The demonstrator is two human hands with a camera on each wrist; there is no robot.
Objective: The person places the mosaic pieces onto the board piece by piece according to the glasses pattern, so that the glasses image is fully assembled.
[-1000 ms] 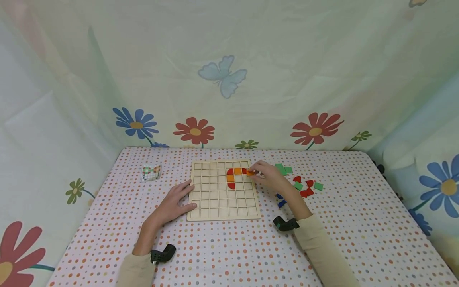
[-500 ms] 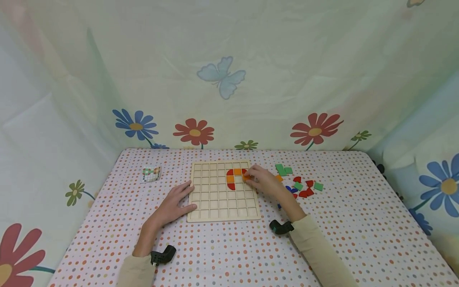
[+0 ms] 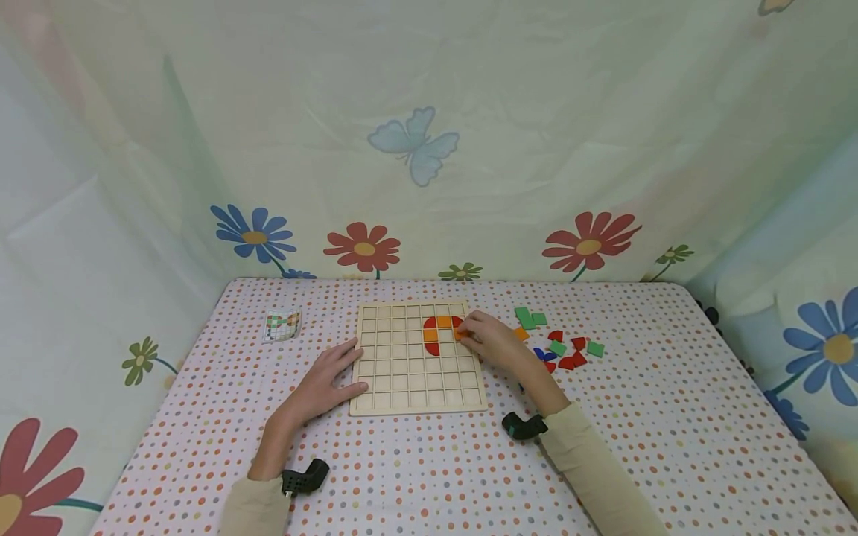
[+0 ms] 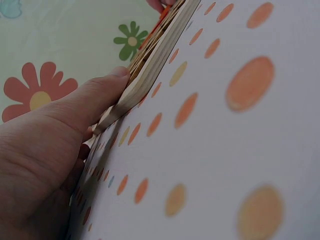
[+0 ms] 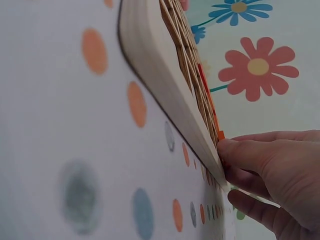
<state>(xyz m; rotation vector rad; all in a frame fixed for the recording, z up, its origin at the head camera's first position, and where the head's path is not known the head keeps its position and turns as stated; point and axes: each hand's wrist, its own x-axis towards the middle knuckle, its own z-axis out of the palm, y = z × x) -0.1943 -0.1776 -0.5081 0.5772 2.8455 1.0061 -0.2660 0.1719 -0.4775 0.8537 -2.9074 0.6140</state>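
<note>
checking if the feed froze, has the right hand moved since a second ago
Yes, slightly: against the wooden grid board, the right hand has shifted left and nearer the person.

This looks like a screened-off booth set around 1 table; whether it stands inside a home, a lab or an office cannot be told. A pale back hanging [image 3: 288, 97] rises behind the far edge of the tabletop [image 3: 670, 417], printed with 1 blue butterfly [image 3: 422, 141] and 2 large red flowers [image 3: 588, 248]. A creased left hanging [image 3: 74, 298] and a right hanging [image 3: 804, 246], both flowered, flank the side edges. A dotted cover [image 3: 415, 476] runs out to the rounded far corners. The 2 black wrist-worn cameras [image 3: 304, 476] suggest a recording set-up.
</note>
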